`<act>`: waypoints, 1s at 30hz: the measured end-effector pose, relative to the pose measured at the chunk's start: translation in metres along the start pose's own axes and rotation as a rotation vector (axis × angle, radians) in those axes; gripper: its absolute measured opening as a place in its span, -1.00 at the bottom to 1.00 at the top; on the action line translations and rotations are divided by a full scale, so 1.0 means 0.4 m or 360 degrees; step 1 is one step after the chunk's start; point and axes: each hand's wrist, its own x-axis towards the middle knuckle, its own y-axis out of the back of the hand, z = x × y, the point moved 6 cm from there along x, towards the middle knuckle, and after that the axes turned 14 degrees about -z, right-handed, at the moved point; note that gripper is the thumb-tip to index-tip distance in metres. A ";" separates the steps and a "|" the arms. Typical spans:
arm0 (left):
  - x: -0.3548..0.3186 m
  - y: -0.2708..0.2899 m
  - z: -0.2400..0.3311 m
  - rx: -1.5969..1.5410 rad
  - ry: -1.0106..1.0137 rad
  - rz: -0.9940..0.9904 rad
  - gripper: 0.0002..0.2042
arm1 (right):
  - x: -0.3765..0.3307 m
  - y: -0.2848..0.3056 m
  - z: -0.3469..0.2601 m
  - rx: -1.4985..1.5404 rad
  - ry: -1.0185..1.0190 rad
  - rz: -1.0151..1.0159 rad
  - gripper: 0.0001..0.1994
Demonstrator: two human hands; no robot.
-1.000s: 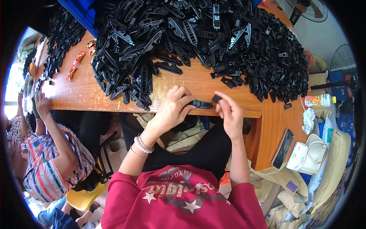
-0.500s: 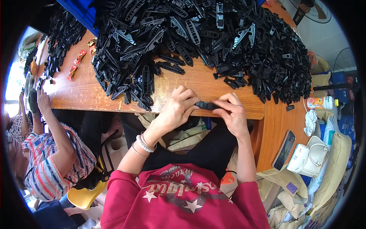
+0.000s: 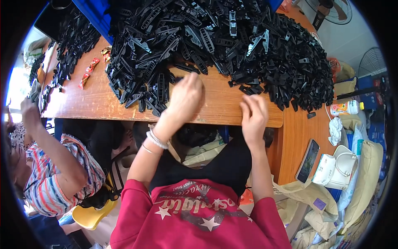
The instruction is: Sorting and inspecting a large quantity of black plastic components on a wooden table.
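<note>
1. Left hand [image 3: 186, 97]: stretched forward over the table [image 3: 95, 101], fingers loosely together and blurred, their tips at the near edge of the pile [image 3: 224, 45] of black plastic parts. Whether it clamps a part cannot be told.
2. Right hand [image 3: 253, 118]: drawn back to the table's front edge, fingers curled inward as if around something small; any piece inside is hidden (the knuckles face the camera), so its grip cannot be told.
3. Pile: long, slotted black strips heaped across the far half of the table, spilling toward the person so that a part lies within arm's reach.
4. Bare wood between the hands and the pile, judged to serve as working space.
5. Co-worker's arm [image 3: 49, 153], in a striped sleeve, at the left end of the table, beside a second heap [image 3: 70, 41].
6. Red wrappers [image 3: 89, 70] lie on the wood, left of the pile.
7. Phone [image 3: 307, 159] and white bag [image 3: 336, 168] sit at the right, well apart from the parts.
</note>
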 end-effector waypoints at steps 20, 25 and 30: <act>-0.117 -0.030 0.031 -0.0688 -0.0025 0.0223 -0.79 | -0.016 -0.093 -0.008 0.1248 -0.0440 -0.0633 -0.74; -0.111 -0.053 0.025 -0.0828 -0.0095 0.0232 -0.76 | -0.011 -0.080 0.007 0.0787 -0.0162 -0.0718 -0.74; -0.104 -0.062 0.040 -0.0893 -0.0159 0.0206 -0.81 | -0.004 -0.068 0.043 0.0732 -0.0189 -0.0818 -0.76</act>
